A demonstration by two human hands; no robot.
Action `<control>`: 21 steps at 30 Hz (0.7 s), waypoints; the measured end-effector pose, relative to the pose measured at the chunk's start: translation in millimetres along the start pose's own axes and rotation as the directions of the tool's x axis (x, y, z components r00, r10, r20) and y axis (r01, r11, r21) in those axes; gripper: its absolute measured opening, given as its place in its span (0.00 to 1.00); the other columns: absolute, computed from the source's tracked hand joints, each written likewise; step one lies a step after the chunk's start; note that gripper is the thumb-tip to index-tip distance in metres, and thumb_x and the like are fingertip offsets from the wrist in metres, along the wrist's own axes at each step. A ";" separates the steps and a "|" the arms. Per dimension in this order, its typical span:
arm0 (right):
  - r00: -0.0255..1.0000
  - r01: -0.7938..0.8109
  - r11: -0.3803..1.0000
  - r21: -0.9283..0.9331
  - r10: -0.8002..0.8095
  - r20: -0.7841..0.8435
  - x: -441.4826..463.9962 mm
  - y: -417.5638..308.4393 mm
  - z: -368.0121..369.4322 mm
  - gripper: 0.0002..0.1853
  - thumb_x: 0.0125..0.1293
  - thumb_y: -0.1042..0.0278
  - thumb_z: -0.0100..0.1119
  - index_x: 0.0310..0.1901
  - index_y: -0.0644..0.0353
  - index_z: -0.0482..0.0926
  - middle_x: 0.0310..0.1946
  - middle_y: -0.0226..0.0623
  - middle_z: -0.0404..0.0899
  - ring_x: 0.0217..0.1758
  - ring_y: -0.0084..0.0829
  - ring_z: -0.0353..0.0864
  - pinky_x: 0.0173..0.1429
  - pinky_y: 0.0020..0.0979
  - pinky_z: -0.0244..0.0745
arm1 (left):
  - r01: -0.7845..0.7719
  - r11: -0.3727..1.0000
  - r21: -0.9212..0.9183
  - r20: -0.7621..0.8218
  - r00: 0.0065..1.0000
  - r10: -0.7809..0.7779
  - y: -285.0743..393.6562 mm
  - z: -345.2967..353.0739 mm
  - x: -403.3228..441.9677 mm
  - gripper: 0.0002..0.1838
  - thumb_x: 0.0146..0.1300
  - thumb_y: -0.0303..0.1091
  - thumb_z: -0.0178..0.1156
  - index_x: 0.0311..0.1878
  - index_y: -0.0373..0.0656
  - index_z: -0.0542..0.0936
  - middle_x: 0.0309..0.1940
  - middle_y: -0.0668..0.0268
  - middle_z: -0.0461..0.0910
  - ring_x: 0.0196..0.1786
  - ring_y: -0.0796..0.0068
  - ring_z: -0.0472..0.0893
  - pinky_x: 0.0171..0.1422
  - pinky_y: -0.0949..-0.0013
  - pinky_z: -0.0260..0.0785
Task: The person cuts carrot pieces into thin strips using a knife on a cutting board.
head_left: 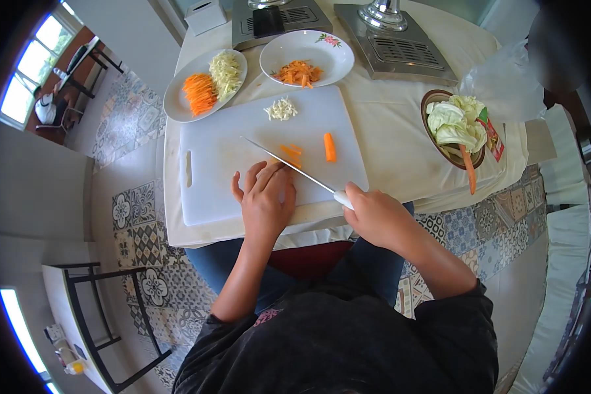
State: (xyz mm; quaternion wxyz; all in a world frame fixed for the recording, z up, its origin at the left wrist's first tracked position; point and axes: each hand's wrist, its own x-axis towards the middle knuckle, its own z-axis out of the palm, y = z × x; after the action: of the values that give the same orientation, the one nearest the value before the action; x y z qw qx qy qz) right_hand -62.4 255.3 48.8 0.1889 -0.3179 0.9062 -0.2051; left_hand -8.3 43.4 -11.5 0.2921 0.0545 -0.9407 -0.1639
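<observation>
My right hand (376, 218) grips the white handle of a knife (294, 167), whose blade slants up and left over the white cutting board (223, 154). Close to the blade, the fingers of my left hand (266, 195) are bent down on the board, pressing a piece of carrot that is mostly hidden beneath them. Thin carrot slices (291, 152) lie just beyond the blade. To their right rests a peeled carrot chunk (329, 148). A small heap of pale chopped vegetable (281, 109) sits near the board's far edge.
Beyond the board, an oval plate (174, 102) bears shredded carrot and pale green shreds. A flowered plate (340, 58) holds carrot peelings. At right, a brown-rimmed bowl (428, 104) contains cabbage and a carrot. Two metal stands (400, 49) are at the back, near a plastic bag (505, 82).
</observation>
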 end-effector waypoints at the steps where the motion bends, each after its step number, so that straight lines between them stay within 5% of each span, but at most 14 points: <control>1: 1.000 -0.008 1.000 0.029 0.008 -0.013 -1.4 2.0 -2.0 0.11 0.69 0.66 0.53 0.41 0.67 0.70 0.26 0.56 0.81 0.32 0.59 0.82 0.40 0.55 0.77 | -0.002 1.000 -0.016 -0.004 1.000 0.002 0.8 -0.6 0.8 0.10 0.58 0.31 0.66 0.44 0.50 0.85 0.51 0.73 0.84 0.61 0.65 0.78 0.74 0.43 0.47; 9: 0.991 -0.126 0.960 0.251 0.133 -0.010 -9.8 -5.0 -12.2 0.15 0.71 0.61 0.55 0.40 0.68 0.69 0.27 0.60 0.79 0.34 0.62 0.80 0.41 0.54 0.71 | 0.055 0.981 -0.187 0.011 0.998 -0.054 -2.0 -4.5 2.4 0.13 0.59 0.27 0.64 0.48 0.48 0.83 0.50 0.69 0.85 0.61 0.62 0.78 0.73 0.44 0.53; 13: 0.986 -0.136 0.917 0.374 0.163 -0.041 -11.8 -0.7 -4.6 0.16 0.71 0.60 0.55 0.40 0.68 0.70 0.26 0.58 0.79 0.32 0.58 0.81 0.39 0.49 0.71 | 0.045 0.943 -0.330 -0.025 0.998 -0.056 -16.2 -15.7 18.0 0.17 0.59 0.23 0.63 0.52 0.48 0.83 0.48 0.66 0.85 0.59 0.60 0.79 0.70 0.54 0.60; 18: 0.973 -0.201 0.870 0.450 0.230 -0.010 -20.0 6.0 -1.2 0.16 0.71 0.61 0.55 0.42 0.70 0.71 0.26 0.56 0.79 0.30 0.52 0.81 0.38 0.45 0.72 | -0.018 0.952 -0.307 0.243 0.965 0.097 -47.9 -31.8 45.7 0.26 0.55 0.22 0.66 0.60 0.48 0.81 0.61 0.60 0.79 0.66 0.57 0.74 0.73 0.54 0.62; 21: 0.979 -0.173 0.855 0.489 0.205 -0.011 -24.0 10.9 3.2 0.12 0.74 0.62 0.55 0.42 0.64 0.71 0.17 0.29 0.70 0.14 0.19 0.68 0.19 0.26 0.65 | -0.052 0.964 -0.262 0.368 0.918 0.149 -48.2 -36.2 58.9 0.32 0.55 0.24 0.68 0.66 0.50 0.77 0.66 0.62 0.75 0.70 0.57 0.71 0.77 0.55 0.59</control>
State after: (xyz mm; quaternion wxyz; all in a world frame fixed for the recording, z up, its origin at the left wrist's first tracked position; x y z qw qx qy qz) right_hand -48.9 277.9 45.8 0.2535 -0.1632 0.8579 -0.4160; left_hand -35.9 -23.5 31.6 0.1147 -0.0642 -0.9533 -0.2720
